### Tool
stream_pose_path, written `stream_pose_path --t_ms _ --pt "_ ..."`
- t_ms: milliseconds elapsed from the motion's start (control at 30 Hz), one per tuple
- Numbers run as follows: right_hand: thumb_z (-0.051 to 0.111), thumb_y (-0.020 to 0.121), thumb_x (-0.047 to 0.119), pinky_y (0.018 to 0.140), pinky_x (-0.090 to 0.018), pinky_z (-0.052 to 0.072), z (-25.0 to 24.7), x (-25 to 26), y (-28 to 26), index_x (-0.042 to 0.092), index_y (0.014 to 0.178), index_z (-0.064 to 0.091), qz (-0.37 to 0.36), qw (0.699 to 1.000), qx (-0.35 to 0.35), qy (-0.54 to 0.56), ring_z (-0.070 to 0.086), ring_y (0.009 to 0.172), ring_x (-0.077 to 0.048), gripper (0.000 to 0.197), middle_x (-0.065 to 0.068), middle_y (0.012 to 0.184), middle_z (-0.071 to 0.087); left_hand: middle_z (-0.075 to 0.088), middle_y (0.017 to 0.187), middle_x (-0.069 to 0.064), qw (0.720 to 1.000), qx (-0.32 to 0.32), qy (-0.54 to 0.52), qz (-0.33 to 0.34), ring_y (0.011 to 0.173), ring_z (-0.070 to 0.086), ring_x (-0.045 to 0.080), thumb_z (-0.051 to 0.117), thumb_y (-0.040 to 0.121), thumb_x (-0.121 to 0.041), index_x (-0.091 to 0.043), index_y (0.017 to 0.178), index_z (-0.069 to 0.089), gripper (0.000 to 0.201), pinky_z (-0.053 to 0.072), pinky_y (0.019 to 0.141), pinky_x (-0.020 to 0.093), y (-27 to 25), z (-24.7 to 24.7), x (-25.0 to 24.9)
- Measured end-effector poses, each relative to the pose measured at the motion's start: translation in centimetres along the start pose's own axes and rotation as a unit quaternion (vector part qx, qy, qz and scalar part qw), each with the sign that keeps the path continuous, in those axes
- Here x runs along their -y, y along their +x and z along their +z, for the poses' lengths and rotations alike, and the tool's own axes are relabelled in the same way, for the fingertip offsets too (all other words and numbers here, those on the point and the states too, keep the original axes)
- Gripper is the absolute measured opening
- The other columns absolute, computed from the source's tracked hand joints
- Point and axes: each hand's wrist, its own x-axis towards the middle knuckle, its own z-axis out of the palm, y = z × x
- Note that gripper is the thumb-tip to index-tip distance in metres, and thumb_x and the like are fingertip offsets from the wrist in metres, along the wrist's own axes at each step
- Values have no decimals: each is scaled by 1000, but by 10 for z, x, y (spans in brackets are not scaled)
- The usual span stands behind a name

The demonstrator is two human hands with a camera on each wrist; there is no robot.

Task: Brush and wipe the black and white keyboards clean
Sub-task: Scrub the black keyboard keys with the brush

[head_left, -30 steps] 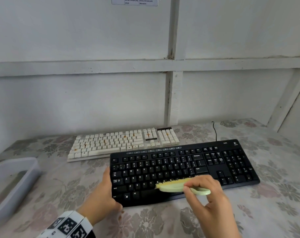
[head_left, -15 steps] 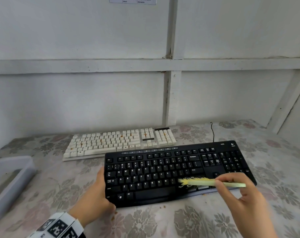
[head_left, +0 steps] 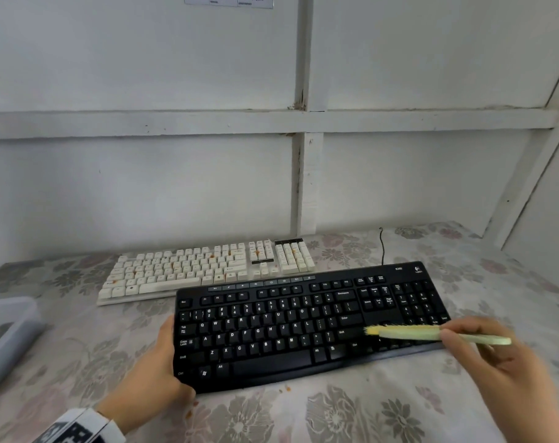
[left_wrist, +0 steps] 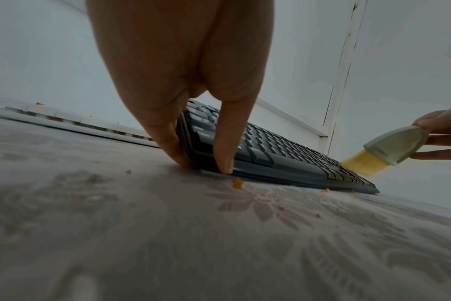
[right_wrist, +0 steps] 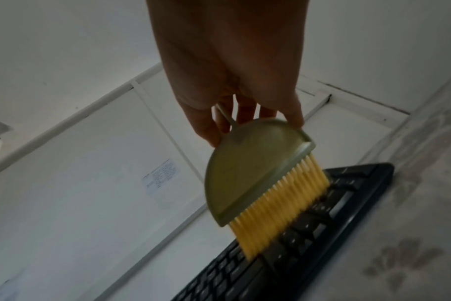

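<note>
The right hand (head_left: pixel 495 356) grips the brush (head_left: pixel 409 333) on the black keyboard (head_left: pixel 271 330); the left hand (head_left: pixel 150 378) grips its end.

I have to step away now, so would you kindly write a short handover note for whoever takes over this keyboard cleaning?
Left hand: grips the left end of the black keyboard, thumb on its front corner, steadying it on the floral tablecloth.
Right hand: holds the brush by its handle, yellow bristles on the keys at the right end.
White keyboard: lies behind the black one, orange crumbs among its keys.
Done: none of the task is finished; a few crumbs lie on the cloth by the black keyboard's front edge.
Left: finish brushing the black keyboard, brush the white one, wipe both. No wiping cloth is in view.
</note>
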Motion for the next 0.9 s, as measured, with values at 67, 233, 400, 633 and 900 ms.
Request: stream_pose_path --t_ms 67,233,400,633,900 --pt "69 79 1 62 -6 43 -7 -11 4 29 76 66 8 1000 19 8 59 72 -6 28 8 79 64 61 92 -3 1000 -3 2 2 77 61 9 66 70 8 -34 139 7 100 42 57 12 -1 1 -3" --pt "72 77 45 60 -10 41 -27 -25 16 32 85 65 31 999 -16 -16 58 72 0 16 13 81 65 60 94 -2 1000 -12 1 -2 80 60 10 66 67 10 -45 123 6 99 40 57 10 2 1 1" --pt "71 80 29 59 -15 42 -36 -31 26 24 81 66 24 999 -24 -19 57 69 -3 7 10 78 64 61 101 -5 1000 -17 -3 5 87 61 10 68 68 7 -48 123 5 100 43 65 13 9 3 11" --pt "70 82 14 57 -9 40 -45 -43 32 30 80 65 33 998 -22 -50 56 68 -4 18 10 78 64 61 104 -5 999 -29 -25 23 92 62 13 70 63 5 -50 123 12 99 47 74 22 12 5 18" --pt "71 82 25 55 -12 43 -45 -35 27 23 76 66 39 998 -35 -33 58 65 -6 8 9 73 65 62 113 -5 996 -35 -73 35 100 63 14 73 52 -19 -68 112 13 98 48 92 41 15 5 25"
